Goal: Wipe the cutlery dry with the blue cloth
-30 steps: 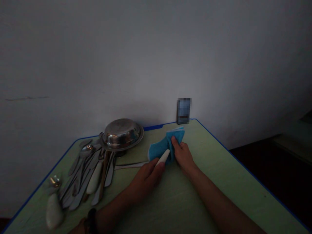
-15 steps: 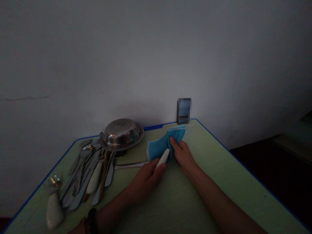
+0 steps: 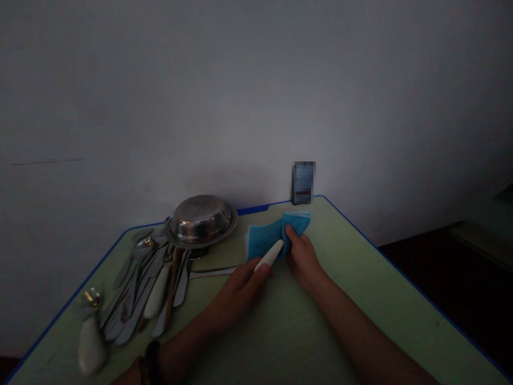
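My left hand [image 3: 242,283] is closed round a white handle [image 3: 270,255] that points away and to the right. The far end of this handled utensil goes into a folded blue cloth [image 3: 264,239], so its kind is hidden. My right hand [image 3: 303,258] grips the cloth, thumb on top, around that hidden end. Under the cloth's left side and beside my left hand, a flat metal piece of cutlery [image 3: 214,272] lies on the table, one end covered by the hand.
A heap of cutlery [image 3: 136,294] with spoons and several metal handles spreads over the table's left. An upturned metal bowl [image 3: 202,216] rests at its back. A white-handled utensil [image 3: 91,342] lies front left. A phone [image 3: 303,183] leans on the wall at the back edge.
Both hands have shifted slightly to the right with the handle and the cloth. The handle lies a little flatter. The things on the table have stayed put.
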{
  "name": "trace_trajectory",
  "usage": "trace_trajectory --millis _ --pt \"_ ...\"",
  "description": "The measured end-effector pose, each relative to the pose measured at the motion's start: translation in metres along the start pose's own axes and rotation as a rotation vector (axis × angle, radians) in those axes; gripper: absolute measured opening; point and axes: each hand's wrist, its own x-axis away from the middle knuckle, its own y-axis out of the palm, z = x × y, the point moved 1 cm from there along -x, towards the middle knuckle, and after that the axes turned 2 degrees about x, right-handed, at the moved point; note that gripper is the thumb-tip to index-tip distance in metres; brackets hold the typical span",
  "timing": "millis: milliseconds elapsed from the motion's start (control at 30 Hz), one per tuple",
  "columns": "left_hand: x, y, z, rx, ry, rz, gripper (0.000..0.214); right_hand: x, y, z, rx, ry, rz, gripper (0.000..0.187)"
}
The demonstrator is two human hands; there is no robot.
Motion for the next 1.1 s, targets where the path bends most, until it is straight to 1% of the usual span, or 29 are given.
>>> trace_trajectory --millis 100,200,300,433,567,667,800,933,1033,1100 --pt "0.001 -0.001 -0.002 0.071 0.009 -0.057 0.026 -0.001 0.001 -0.005 -0.157 0.101 0.032 0.02" --pt "0.002 -0.003 -0.004 0.092 0.025 -0.088 0.022 -0.001 0.001 -0.009 -0.242 0.133 0.072 0.014" --pt "0.002 -0.006 -0.005 0.071 0.046 -0.082 0.027 -0.001 0.002 -0.01 -0.246 0.149 0.068 0.013" --pt "0.002 -0.007 -0.004 0.044 0.075 -0.063 0.039 -0.002 0.001 -0.009 -0.232 0.148 0.067 0.014" --pt "0.003 -0.006 -0.001 -0.012 0.018 -0.009 0.043 -0.004 -0.001 -0.007 -0.199 0.129 0.066 0.018" --pt "0.002 -0.005 0.002 -0.054 -0.009 0.007 0.038 -0.006 -0.002 -0.005 -0.186 0.107 0.057 0.019" --pt "0.002 -0.005 0.003 -0.033 0.009 0.003 0.03 -0.005 -0.002 -0.006 -0.206 0.087 0.052 0.019" --pt "0.0 -0.006 0.0 0.059 0.025 0.008 0.022 -0.001 0.001 -0.01 -0.236 0.104 0.051 0.017" --pt "-0.002 -0.006 -0.001 0.151 0.037 0.036 0.014 0.001 0.001 -0.013 -0.268 0.1 0.082 0.016" --pt "-0.004 -0.006 0.001 0.19 0.016 0.043 0.011 -0.001 0.0 -0.014 -0.281 0.077 0.116 0.016"
